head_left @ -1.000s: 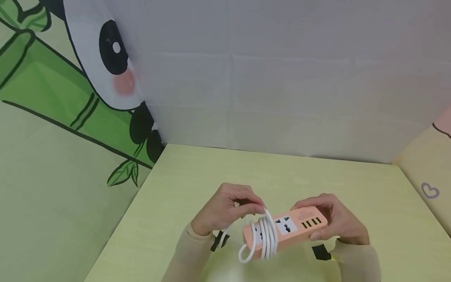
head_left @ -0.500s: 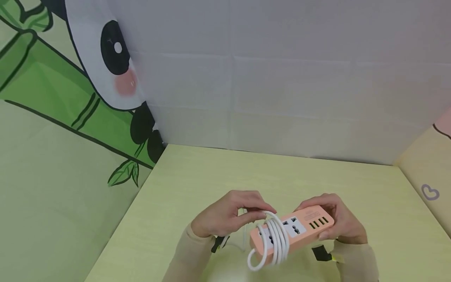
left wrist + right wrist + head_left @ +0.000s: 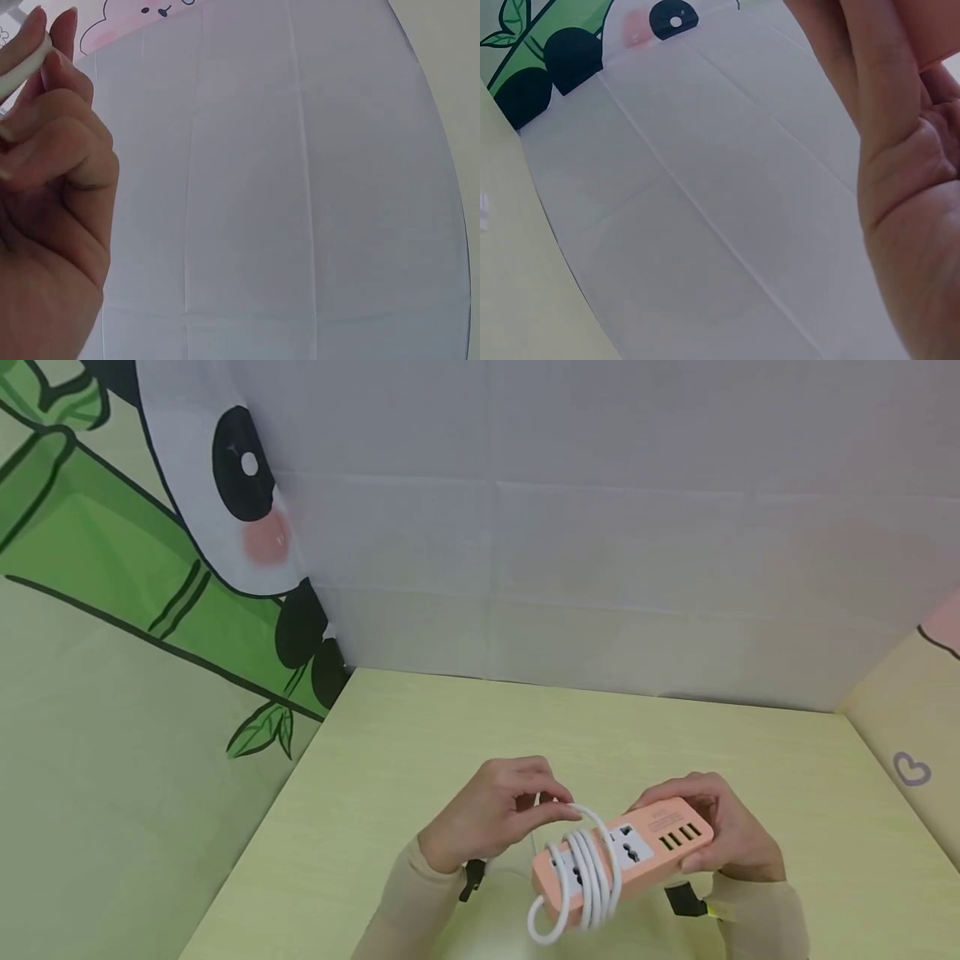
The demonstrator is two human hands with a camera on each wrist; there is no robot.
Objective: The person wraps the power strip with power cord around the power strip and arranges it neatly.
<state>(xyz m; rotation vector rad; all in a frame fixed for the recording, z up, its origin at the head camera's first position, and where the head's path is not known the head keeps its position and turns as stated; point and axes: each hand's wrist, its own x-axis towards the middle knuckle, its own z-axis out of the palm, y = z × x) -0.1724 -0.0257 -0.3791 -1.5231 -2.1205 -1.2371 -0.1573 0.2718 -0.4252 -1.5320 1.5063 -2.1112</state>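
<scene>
A pink power strip [image 3: 656, 860] with white socket faces and several USB slots is held up over the table, tilted with its right end higher. My right hand [image 3: 731, 827] grips that right end, thumb on the near side and fingers behind. Several turns of white cord [image 3: 592, 877] wrap the strip's left half, with a small loop hanging off its left end. Between thumb and fingertips my left hand [image 3: 498, 810] pinches the cord just above the turns. In the left wrist view the pinched cord [image 3: 26, 71] shows between the fingertips.
Underneath is a pale yellow-green table [image 3: 420, 727]. A whitish wall sheet [image 3: 600, 527] rises behind it, and a panel with a panda and bamboo drawing [image 3: 150, 552] stands at the left. Dark straps [image 3: 684, 898] hang at both wrists.
The power strip has shifted slightly right and down and turned a little. My left hand has moved right, then drawn slightly up, lifting the top strand of cord away from the turns.
</scene>
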